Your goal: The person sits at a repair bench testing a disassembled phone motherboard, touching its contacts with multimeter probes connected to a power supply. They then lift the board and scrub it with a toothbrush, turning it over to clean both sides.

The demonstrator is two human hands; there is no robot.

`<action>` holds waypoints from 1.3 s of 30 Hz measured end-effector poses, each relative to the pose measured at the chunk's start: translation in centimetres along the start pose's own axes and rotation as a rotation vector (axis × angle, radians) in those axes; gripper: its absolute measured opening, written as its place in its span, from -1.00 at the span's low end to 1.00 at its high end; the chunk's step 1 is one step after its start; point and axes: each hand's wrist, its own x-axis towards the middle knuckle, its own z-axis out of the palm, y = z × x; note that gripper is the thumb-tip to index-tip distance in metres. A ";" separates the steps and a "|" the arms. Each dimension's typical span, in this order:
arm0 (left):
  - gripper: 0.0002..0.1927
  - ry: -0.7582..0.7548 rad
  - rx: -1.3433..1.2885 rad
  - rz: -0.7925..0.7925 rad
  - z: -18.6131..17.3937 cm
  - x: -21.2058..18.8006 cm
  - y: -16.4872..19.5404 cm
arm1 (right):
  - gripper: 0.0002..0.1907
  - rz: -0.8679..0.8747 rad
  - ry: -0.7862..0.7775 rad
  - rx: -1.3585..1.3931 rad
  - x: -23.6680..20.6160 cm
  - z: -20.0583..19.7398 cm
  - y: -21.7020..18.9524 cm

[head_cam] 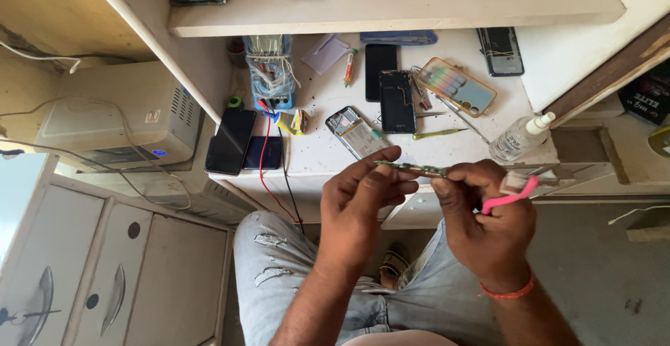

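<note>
Head view, seen from above: a seated person in light torn jeans holds small parts over their lap, in front of a white desk (328, 154).
Left hand (363, 196): its grip is closed, thumb and fingertips pinching the left end of a narrow green circuit board (412, 169).
Right hand (485, 224): its grip is also closed; the fingertips pinch the right end of the same board, and a pink-handled tool (508, 194) is tucked into the same hand, its pale end sticking out to the right. An orange band circles that wrist.
Circuit board: held level between both hands, just in front of the desk edge and above the knees.
On the desk behind the hands: an opened phone frame (357, 132), a dark phone with its back off (397, 101), a clear phone case with coloured patches (456, 86), a yellow-handled tool (438, 134), and a small clear squeeze bottle (520, 137) lying to the right.
Left part of the desk: two dark phones (244, 147) side by side, with red and black wires running down past them.
Above: a white shelf (398, 4).
</note>
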 end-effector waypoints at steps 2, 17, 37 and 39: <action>-0.56 0.009 -0.050 -0.026 -0.3 0.0 0.0 | -0.86 -0.013 -0.016 0.008 0.0 0.1 -0.1; -0.61 0.053 -0.096 -0.060 -0.6 0.4 -0.1 | -0.87 -0.047 -0.060 0.020 0.5 0.5 -0.8; -0.66 0.039 -0.118 -0.048 -0.6 0.3 -0.7 | -0.79 -0.046 -0.062 -0.043 0.4 0.5 -0.4; -0.66 0.039 -0.119 -0.047 -0.5 0.3 -0.7 | -0.80 -0.040 -0.057 -0.043 0.3 0.5 -0.3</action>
